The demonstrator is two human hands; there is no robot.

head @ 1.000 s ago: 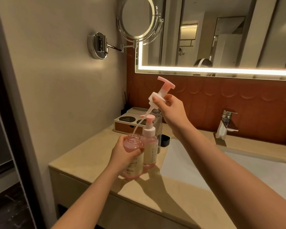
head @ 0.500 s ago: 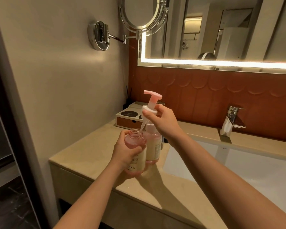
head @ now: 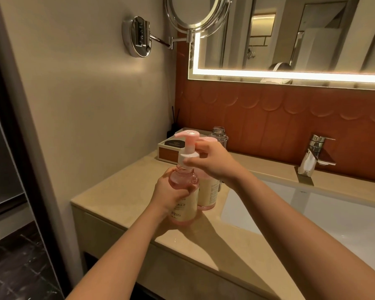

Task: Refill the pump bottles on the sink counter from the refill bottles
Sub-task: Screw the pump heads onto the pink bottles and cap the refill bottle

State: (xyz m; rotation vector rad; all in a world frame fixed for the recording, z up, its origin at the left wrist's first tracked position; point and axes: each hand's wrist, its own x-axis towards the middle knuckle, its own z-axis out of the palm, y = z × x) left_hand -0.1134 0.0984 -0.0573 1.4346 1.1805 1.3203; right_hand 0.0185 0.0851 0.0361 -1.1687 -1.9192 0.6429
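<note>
Beige stone counter [head: 121, 191] fills the lower part of my remote view, with the white basin [head: 312, 213] sunk into it on the right. The front pump bottle [head: 186, 210] is upright over the counter's left part, close to the front edge. I cannot tell whether its base rests on the stone or hangs just above it. A second pump bottle [head: 208, 191], already capped, stands just beside it on the right. A clear uncapped bottle [head: 219, 133] stands behind them, near the wall.

A second ago the pump head [head: 187, 146] was held high, its dip tube trailing out of the open neck. Now the tube is out of sight, presumably inside, and the white collar [head: 189, 155] sits right at the neck. I judge this bottle's filling done and closing to be the step in hand. I cannot see whether the threads have caught.

The left hand [head: 171, 195] wraps the bottle's body, its fingers [head: 182, 192] curled tight round it. The right hand [head: 212, 163] pinches the collar between thumb and fingertips [head: 191, 163]. The bottle has a translucent pink shoulder and a cream label ending in "PING".
</note>
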